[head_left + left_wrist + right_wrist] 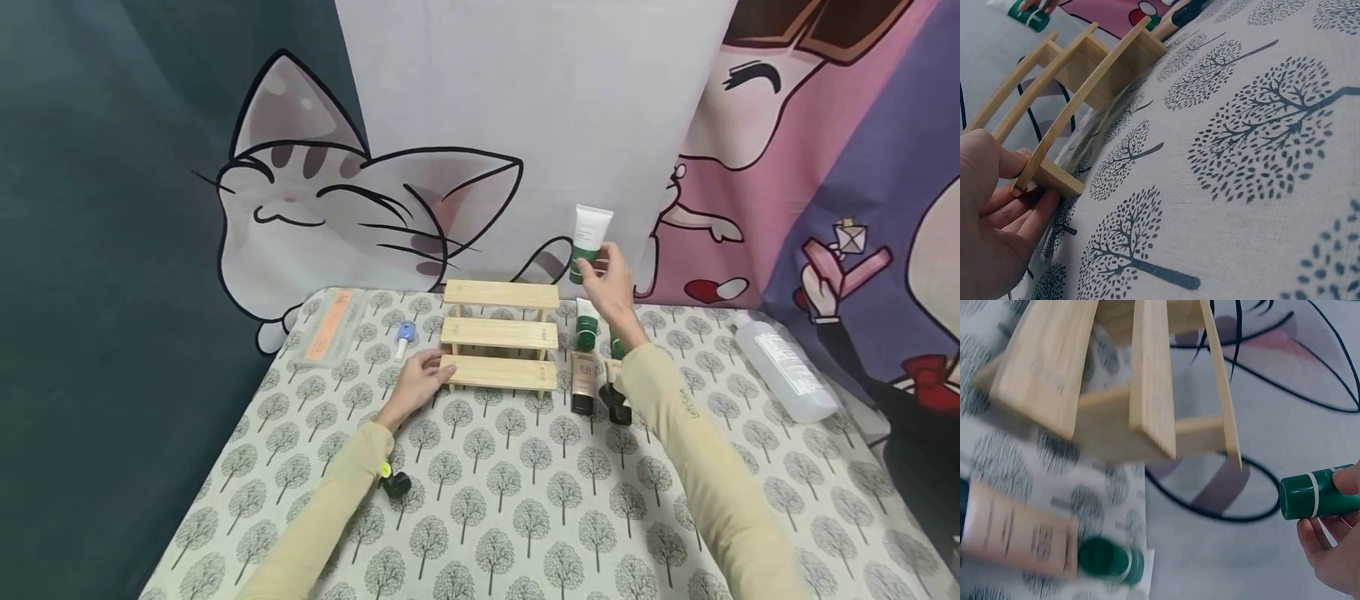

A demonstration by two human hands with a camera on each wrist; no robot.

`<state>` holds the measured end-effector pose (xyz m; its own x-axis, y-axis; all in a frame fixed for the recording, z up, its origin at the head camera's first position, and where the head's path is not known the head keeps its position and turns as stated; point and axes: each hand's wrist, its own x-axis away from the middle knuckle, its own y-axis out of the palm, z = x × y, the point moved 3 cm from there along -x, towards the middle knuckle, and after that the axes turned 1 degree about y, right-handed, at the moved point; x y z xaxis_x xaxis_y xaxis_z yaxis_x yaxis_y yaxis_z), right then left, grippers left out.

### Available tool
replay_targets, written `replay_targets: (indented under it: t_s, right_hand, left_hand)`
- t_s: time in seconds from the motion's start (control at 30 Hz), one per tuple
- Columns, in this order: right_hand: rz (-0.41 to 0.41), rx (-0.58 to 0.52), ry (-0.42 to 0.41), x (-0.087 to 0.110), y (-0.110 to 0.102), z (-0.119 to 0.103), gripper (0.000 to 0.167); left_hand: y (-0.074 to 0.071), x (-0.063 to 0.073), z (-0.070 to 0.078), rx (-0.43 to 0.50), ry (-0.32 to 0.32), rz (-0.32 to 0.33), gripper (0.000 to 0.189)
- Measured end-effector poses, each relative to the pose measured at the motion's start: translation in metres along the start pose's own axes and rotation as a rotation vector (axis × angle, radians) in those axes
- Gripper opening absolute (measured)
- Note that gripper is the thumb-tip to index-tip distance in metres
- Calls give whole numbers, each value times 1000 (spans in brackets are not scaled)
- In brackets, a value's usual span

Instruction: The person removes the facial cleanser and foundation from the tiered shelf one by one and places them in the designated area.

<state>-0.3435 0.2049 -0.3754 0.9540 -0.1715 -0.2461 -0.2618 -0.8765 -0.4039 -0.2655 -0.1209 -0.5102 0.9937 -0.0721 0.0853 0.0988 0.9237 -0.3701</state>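
Observation:
A three-step wooden rack (498, 333) stands at the back middle of the table. My left hand (422, 377) grips the left end of its lowest step; in the left wrist view the thumb (1013, 161) lies on top and the fingers below. Higher up, to the right of the rack, my right hand (609, 279) holds a white and green squeeze tube (590, 233) upright, green cap downward, with thumb and fingers round its green part. A second white and green tube (587, 325) and a beige BB cream tube (582, 382) lie beside the rack's right side.
Another beige tube (617, 400) lies partly under the right forearm. A large clear bottle (787, 368) lies at the right. On the left are a blue and white key-shaped item (405, 337) and a clear packet with an orange label (328, 327). A printed curtain (540, 108) hangs close behind.

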Motion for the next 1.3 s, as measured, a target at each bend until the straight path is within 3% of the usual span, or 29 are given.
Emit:
replay_targets:
  t_s: [0.33,0.67,1.3]
  right_hand:
    - [81,104,25,9,-51,31,44]
    - [111,166,92,26,-84,63,52]
    - [-57,336,308,48,-104,124,57]
  left_hand:
    - [-1,1,1,6,4,-8,54]
    - [-1,1,1,3,1,-9,53]
    - [0,0,0,-2,13,-8,51]
